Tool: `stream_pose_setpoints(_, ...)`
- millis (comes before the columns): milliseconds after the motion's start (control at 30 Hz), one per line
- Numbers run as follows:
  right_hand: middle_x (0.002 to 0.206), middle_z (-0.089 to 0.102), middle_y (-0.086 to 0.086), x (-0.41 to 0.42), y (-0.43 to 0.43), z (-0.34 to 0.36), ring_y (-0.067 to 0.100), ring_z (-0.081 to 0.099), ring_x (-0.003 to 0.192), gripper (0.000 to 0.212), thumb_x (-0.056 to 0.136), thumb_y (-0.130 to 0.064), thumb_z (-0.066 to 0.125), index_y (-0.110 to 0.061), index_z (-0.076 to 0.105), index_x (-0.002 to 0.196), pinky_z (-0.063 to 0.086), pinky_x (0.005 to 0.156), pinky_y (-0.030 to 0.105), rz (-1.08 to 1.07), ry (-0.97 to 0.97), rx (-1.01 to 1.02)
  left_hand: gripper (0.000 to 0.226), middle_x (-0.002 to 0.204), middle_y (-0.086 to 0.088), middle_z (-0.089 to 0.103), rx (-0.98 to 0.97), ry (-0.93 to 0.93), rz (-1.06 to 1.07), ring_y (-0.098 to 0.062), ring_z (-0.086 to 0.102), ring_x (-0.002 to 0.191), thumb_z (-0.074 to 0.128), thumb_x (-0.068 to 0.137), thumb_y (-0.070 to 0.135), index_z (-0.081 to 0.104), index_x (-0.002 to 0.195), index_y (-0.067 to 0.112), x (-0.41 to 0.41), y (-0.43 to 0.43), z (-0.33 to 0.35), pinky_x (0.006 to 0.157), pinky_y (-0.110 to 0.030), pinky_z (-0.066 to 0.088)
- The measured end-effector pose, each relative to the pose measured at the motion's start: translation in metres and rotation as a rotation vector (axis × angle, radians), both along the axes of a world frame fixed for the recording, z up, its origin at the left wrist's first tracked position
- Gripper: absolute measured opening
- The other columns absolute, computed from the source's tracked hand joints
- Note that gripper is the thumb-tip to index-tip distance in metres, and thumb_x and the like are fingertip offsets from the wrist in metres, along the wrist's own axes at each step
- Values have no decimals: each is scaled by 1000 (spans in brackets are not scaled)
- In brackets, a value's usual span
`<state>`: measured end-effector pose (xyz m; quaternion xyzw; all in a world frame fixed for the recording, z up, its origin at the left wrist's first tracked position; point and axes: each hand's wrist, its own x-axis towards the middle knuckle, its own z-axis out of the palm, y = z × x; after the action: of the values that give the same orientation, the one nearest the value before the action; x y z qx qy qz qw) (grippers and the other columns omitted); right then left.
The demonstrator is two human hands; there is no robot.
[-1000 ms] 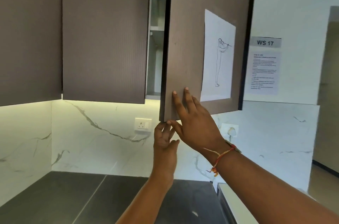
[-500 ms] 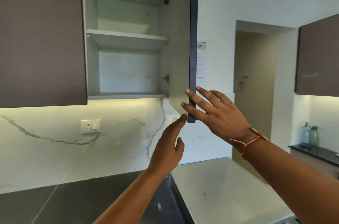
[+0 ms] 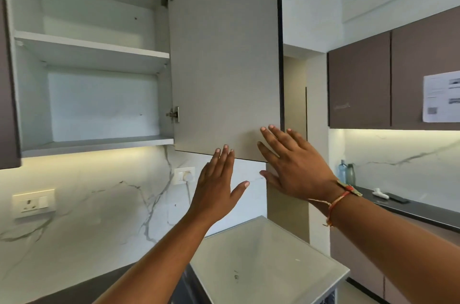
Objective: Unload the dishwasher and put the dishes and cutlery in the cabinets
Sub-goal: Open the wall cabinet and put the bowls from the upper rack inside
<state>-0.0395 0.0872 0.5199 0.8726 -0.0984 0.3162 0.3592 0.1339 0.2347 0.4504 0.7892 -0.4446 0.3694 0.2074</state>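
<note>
The wall cabinet (image 3: 89, 54) stands open, with two bare shelves and nothing on them. Its door (image 3: 226, 54) is swung wide to the right and shows its grey inner face. My right hand (image 3: 293, 166) lies flat with straight fingers against the door's lower right corner. My left hand (image 3: 216, 186) is raised with straight, spread fingers just under the door's bottom edge; its fingertips reach that edge. Neither hand holds anything. No dishes or cutlery are in view.
A grey-topped unit (image 3: 263, 261) stands below the door. A dark counter (image 3: 410, 206) at the right carries two bottles (image 3: 346, 171) and small items. Brown wall cabinets (image 3: 388, 82) hang above it. Sockets (image 3: 33, 202) sit on the marble backsplash.
The cabinet door has swung from nearly shut to fully open. My right hand moved from its outer face to its inner face, and my left hand let go of the bottom edge.
</note>
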Motion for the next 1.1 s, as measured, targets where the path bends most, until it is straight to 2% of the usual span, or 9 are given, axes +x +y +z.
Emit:
stream_pose_setpoints(167,166,5,9,20,-9,-8,29,-6,153,80,96,-71,15,-19,25,156,10,121,55,-66,30,-67,89,160,4,-27,83,-76,28,-15,-27,146,19,91,77,-19,153,26,30,-28,2,120,-40,-4)
stream_pose_setpoints(333,165,8,10,40,7,-17,31,-4,153,90,92,-78,9,-18,29,155,9,119,60,-109,-53,-3,91,161,1,-26,97,-100,-26,-19,-22,148,17,90,78,-20,153,24,49,-38,-5,122,-46,3)
stream_pose_setpoints(467,166,8,9,42,2,-23,30,-3,153,83,95,-74,12,-19,29,155,10,119,58,-128,-65,41,91,161,-1,-24,92,-90,-83,-23,-19,149,22,90,77,-17,154,25,60,-43,-13,121,-50,10)
stream_pose_setpoints(633,166,9,10,39,15,-51,29,1,153,78,97,-71,20,-22,29,156,14,119,58,-81,-135,70,88,164,-5,-12,-14,-59,-159,-27,-9,151,17,91,75,-8,156,20,48,-42,-28,120,-49,17)
stream_pose_setpoints(733,166,8,11,24,17,-90,30,3,153,73,98,-68,26,-24,25,157,15,119,58,-21,-170,97,84,164,-6,-13,-26,-29,-287,-27,-11,151,26,95,68,-6,157,21,26,-41,-62,121,-47,11)
stream_pose_setpoints(800,165,10,12,7,13,-128,30,6,153,70,99,-65,30,-26,23,157,16,120,57,-2,-142,136,81,164,-4,-13,39,-9,-380,-25,-11,151,30,96,62,-6,157,23,9,-43,-99,120,-44,8)
stream_pose_setpoints(900,166,9,11,-25,1,-199,29,7,153,68,100,-64,29,-27,23,157,16,120,53,-63,-15,322,78,164,-4,-11,179,66,-438,-23,-8,151,34,97,59,3,157,19,-16,-49,-168,119,-41,9)
stream_pose_setpoints(1000,166,7,8,-61,-19,-278,26,14,152,67,99,-63,28,-29,24,156,23,120,48,-186,99,622,77,165,-7,-4,338,179,-483,-26,3,152,33,97,60,14,156,14,-44,-58,-241,118,-40,17)
stream_pose_setpoints(1100,167,5,5,-106,-35,-357,26,20,150,71,95,-66,31,-31,19,156,30,116,45,-335,177,949,78,165,-4,-3,571,366,-580,-24,6,151,36,96,61,16,156,16,-73,-67,-311,120,-42,20)
